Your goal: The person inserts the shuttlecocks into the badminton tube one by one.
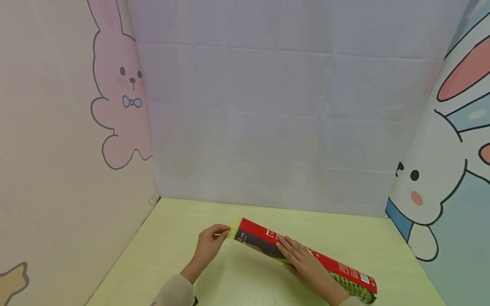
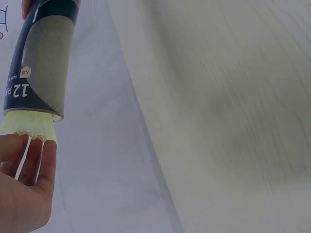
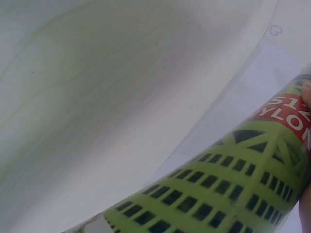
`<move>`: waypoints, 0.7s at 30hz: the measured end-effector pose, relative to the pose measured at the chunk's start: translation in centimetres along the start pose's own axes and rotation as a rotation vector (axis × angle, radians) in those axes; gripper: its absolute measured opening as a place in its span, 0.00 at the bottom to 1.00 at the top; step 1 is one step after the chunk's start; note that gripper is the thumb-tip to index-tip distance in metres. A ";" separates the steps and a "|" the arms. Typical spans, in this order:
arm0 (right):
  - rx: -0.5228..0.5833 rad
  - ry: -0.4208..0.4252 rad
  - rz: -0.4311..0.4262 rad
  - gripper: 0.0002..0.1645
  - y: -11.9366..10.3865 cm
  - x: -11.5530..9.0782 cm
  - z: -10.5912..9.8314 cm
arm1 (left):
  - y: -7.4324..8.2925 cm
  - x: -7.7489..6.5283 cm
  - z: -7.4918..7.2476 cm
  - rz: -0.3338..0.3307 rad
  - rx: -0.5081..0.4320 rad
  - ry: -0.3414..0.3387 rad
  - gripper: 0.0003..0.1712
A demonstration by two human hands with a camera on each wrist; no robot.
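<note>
A long shuttlecock tube, printed red, dark and green, slants above the table, its far-left end raised. My right hand grips it around the middle with fingers across the top. From the tube's upper end sticks a pale yellow nylon shuttlecock, its scalloped skirt outside and the rest hidden within. Thumb and fingers of my left hand pinch the skirt's edge. In the right wrist view the green lattice print of the tube fills the lower right, with "NYLON" lettering beside the fingers.
The pale yellow-green table lies beneath both hands. A white sheet hangs behind its back edge. Side walls carry a pink rabbit on the left and a white rabbit on the right.
</note>
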State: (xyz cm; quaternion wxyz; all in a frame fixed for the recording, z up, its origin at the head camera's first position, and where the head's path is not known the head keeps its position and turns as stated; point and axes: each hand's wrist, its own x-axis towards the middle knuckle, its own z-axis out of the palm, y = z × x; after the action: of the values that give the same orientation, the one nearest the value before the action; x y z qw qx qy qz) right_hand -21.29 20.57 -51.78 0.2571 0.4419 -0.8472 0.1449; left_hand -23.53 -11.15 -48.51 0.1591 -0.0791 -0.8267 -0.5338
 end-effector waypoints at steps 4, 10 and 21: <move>0.003 0.009 -0.007 0.38 0.0 0.0 0.0 | 0.2 -0.3 0.0 -0.019 -0.059 -0.005 0.07; 0.014 0.017 -0.011 0.38 0.0 0.1 -0.1 | -0.2 -0.3 -0.2 0.049 -0.123 -0.043 0.05; -0.018 0.026 -0.020 0.38 -0.1 -0.1 0.0 | -0.3 -0.1 -0.2 0.058 -0.026 -0.048 0.03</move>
State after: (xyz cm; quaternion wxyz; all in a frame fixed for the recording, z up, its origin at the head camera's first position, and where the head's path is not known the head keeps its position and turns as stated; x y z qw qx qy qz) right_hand -21.13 20.55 -51.86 0.2737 0.4462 -0.8404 0.1403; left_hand -23.47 -11.46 -48.72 0.1533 -0.1178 -0.8208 -0.5374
